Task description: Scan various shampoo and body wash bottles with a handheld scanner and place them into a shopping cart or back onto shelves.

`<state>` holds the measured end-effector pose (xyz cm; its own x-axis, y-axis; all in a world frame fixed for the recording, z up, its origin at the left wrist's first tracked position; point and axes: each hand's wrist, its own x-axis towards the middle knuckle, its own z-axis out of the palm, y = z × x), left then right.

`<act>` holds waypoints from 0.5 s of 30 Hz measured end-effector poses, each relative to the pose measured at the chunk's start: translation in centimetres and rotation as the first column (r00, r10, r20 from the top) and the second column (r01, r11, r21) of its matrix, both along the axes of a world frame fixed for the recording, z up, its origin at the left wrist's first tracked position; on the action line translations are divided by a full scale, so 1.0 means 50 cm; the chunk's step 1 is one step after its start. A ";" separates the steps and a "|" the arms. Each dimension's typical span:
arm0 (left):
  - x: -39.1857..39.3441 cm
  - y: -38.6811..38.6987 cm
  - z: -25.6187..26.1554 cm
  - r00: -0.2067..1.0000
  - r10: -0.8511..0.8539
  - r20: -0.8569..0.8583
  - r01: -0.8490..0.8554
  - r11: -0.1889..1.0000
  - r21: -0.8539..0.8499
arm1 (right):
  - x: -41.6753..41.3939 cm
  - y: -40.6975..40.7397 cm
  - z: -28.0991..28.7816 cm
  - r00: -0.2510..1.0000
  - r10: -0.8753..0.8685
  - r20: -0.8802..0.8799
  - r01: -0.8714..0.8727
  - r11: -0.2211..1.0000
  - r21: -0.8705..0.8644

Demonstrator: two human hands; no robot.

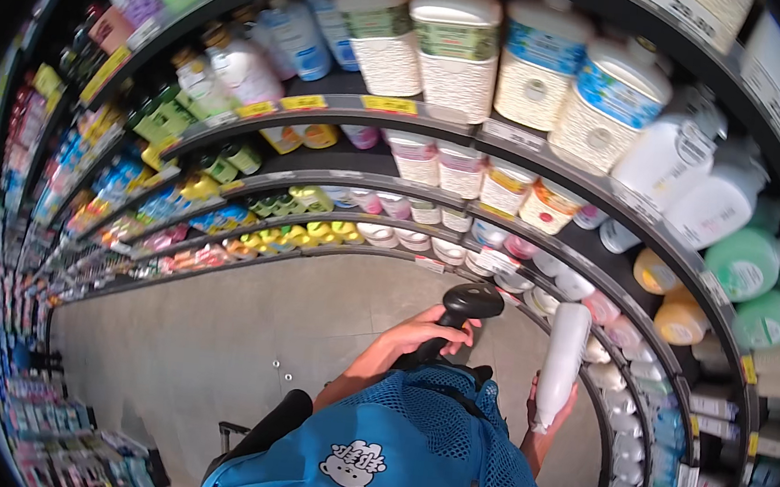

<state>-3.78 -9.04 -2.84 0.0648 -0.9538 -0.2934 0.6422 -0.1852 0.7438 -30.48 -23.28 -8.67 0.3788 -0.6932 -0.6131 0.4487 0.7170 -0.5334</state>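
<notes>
A black handheld barcode scanner (pixel 472 301) is gripped by its handle in my left hand (pixel 427 330), in front of my blue mesh vest (pixel 372 432). Its wide head points off to the right. In my right hand (pixel 563 408) is a smooth white bottle (pixel 563 359), seen from its narrow side and tilted. The fingers behind it are partly hidden. Beyond the bottle, the curved lower shelves hold rows of pale bottles (pixel 621 403).
Tiered dark shelves (pixel 436 125) curve around the front and right, carrying large textured white bottles (pixel 453 59), green bottles (pixel 744 263) and price tags. A grey tiled floor (pixel 214 318) lies to the left. A dark handle-like frame (pixel 231 429) stands beside my vest.
</notes>
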 end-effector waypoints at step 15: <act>0.002 0.066 -0.003 0.986 0.165 0.014 -0.165 0.986 0.020 | 0.069 -0.026 -0.007 0.972 0.232 0.041 -0.233 0.973 -0.001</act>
